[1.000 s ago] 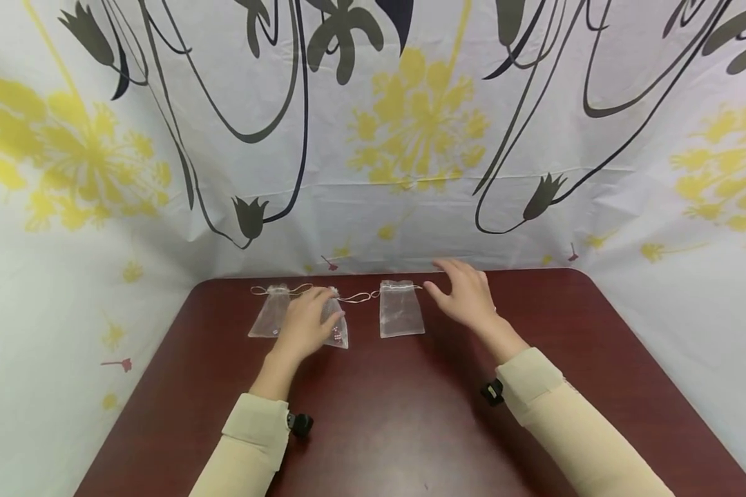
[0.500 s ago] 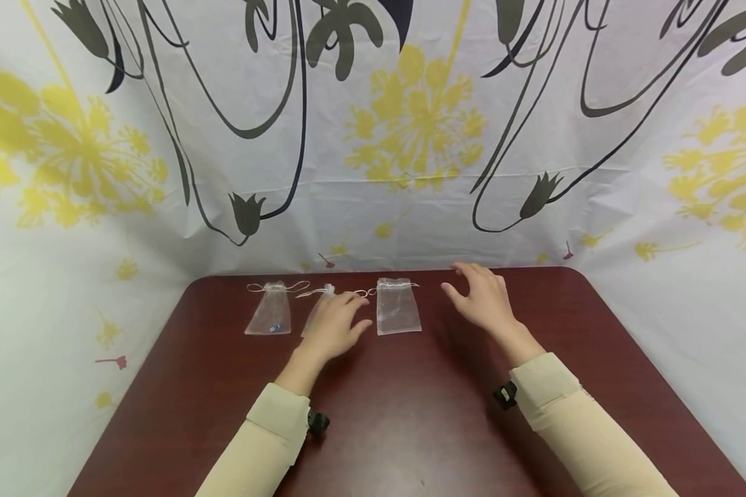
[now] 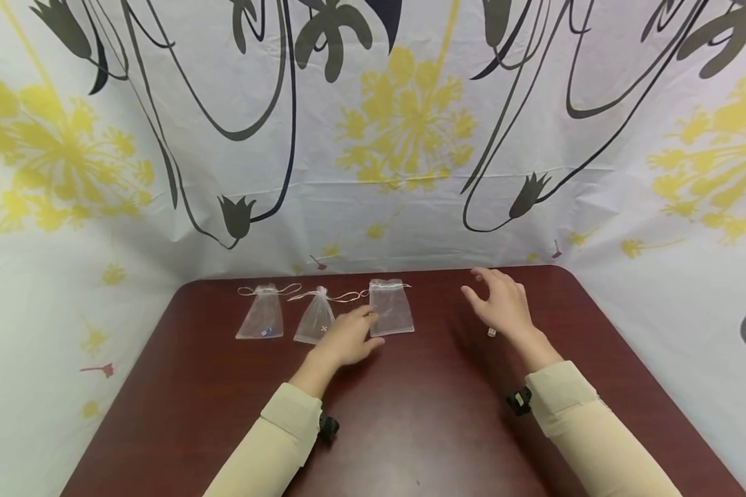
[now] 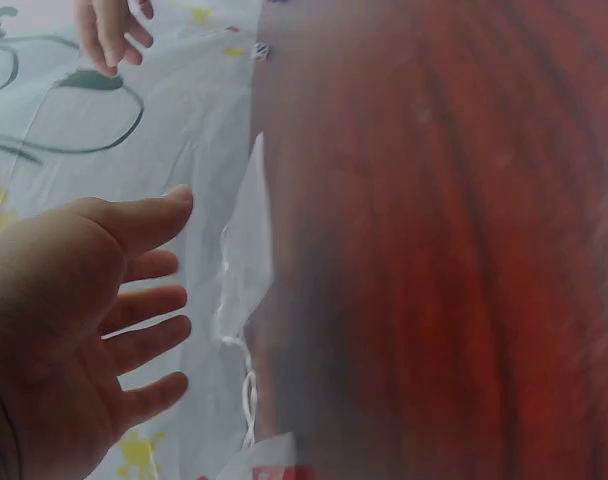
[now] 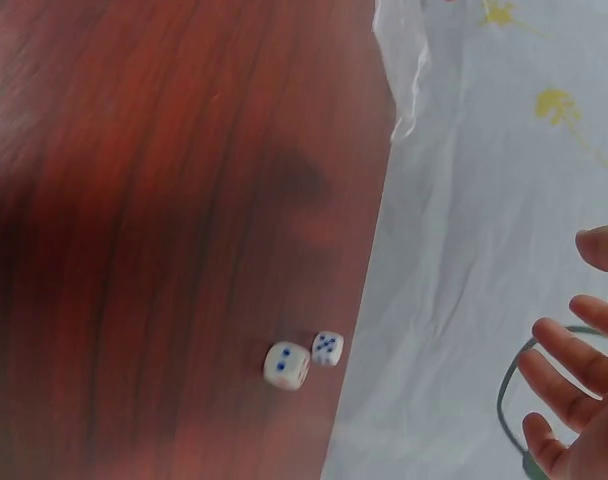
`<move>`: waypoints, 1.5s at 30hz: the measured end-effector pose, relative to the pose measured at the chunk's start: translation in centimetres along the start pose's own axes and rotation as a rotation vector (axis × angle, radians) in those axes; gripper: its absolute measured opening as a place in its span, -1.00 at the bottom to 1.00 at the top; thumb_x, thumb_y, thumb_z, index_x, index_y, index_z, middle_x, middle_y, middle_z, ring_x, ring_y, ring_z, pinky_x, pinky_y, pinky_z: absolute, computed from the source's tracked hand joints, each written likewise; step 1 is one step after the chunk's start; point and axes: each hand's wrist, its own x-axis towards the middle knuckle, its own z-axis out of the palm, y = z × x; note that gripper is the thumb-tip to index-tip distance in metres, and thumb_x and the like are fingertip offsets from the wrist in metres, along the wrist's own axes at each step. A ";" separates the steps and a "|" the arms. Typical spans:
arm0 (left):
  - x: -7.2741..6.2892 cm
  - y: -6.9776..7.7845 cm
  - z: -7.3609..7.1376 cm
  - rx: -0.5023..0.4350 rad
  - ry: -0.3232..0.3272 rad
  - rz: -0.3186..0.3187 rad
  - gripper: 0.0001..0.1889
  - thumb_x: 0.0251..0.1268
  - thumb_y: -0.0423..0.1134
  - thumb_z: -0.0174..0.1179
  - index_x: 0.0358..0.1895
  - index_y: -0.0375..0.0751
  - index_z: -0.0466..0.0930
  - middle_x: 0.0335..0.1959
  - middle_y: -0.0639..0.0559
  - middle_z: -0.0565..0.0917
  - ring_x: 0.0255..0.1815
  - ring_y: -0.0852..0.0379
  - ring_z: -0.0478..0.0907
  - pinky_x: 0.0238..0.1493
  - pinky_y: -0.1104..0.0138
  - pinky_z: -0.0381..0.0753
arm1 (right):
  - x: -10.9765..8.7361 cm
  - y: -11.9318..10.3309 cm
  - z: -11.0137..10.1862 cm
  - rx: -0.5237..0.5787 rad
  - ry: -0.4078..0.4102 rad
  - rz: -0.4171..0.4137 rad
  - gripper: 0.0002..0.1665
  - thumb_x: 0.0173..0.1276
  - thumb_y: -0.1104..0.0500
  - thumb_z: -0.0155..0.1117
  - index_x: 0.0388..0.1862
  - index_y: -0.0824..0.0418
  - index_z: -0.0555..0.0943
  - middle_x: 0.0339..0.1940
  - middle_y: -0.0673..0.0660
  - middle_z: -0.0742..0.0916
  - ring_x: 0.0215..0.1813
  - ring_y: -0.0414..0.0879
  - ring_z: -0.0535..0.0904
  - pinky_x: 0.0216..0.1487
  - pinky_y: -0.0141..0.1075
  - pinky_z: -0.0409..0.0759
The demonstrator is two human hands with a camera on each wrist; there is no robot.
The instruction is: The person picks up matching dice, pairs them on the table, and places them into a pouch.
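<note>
My left hand (image 3: 347, 337) hovers with loosely bent fingers between the middle mesh drawstring pouch (image 3: 311, 326) and the right mesh pouch (image 3: 393, 309). Its fingers overlap the right pouch's lower left side, but in the left wrist view they look apart from the pouch (image 4: 247, 240). Further right, my right hand (image 3: 503, 304) is raised with spread, relaxed fingers and nothing in it. Near it a white die (image 3: 492, 332) shows below the palm. Two white dice, a larger one (image 5: 286, 367) and a smaller one (image 5: 327, 348), lie side by side in the right wrist view.
A left mesh pouch (image 3: 257, 317) holds blue dice (image 3: 268, 332). Inside the middle pouch a red-dotted die (image 3: 324, 328) shows. All pouches lie near the back edge of the dark red table (image 3: 423, 414), against a patterned cloth (image 3: 410, 228).
My left hand has moved right, off the middle pouch and to the right pouch's edge. My right hand has shifted right, away from the right pouch. A die now shows below it.
</note>
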 end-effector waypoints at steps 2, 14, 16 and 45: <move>-0.1 0.3 0.4 0.002 -0.049 -0.007 -0.37 0.47 0.04 0.21 0.44 -0.26 0.42 0.49 -0.20 0.36 0.46 -0.15 0.35 0.42 -0.04 0.33 | -0.3 0.4 -0.2 0.001 0.004 0.011 -0.47 0.43 0.01 0.33 0.27 0.26 0.56 0.06 0.29 0.71 0.13 0.25 0.56 0.06 0.25 0.35; -0.7 0.7 1.5 0.041 -0.201 -0.074 -0.34 0.47 0.11 0.18 0.44 -0.26 0.42 0.54 -0.14 0.30 0.53 -0.09 0.26 0.45 0.03 0.32 | -1.3 3.3 0.0 0.002 0.011 0.052 -0.53 0.45 0.01 0.29 0.20 0.27 0.59 -0.03 0.26 0.72 -0.01 0.19 0.62 0.05 0.27 0.40; -0.8 0.7 1.4 0.039 -0.198 -0.073 -0.34 0.47 0.10 0.18 0.44 -0.27 0.42 0.54 -0.15 0.30 0.53 -0.09 0.25 0.45 0.03 0.32 | -1.4 3.7 0.1 -0.001 -0.014 0.060 -0.53 0.46 0.01 0.28 0.18 0.28 0.60 -0.03 0.28 0.72 -0.02 0.21 0.63 0.04 0.26 0.43; -0.7 0.7 1.5 -0.002 -0.188 -0.040 -0.34 0.47 0.02 0.21 0.46 -0.31 0.37 0.55 -0.19 0.26 0.56 -0.10 0.19 0.47 0.01 0.27 | -4.0 6.9 1.7 -0.015 -0.326 0.041 -0.61 0.28 0.04 0.48 -0.07 0.32 0.72 -0.19 0.18 0.77 -0.18 0.05 0.66 -0.15 0.08 0.62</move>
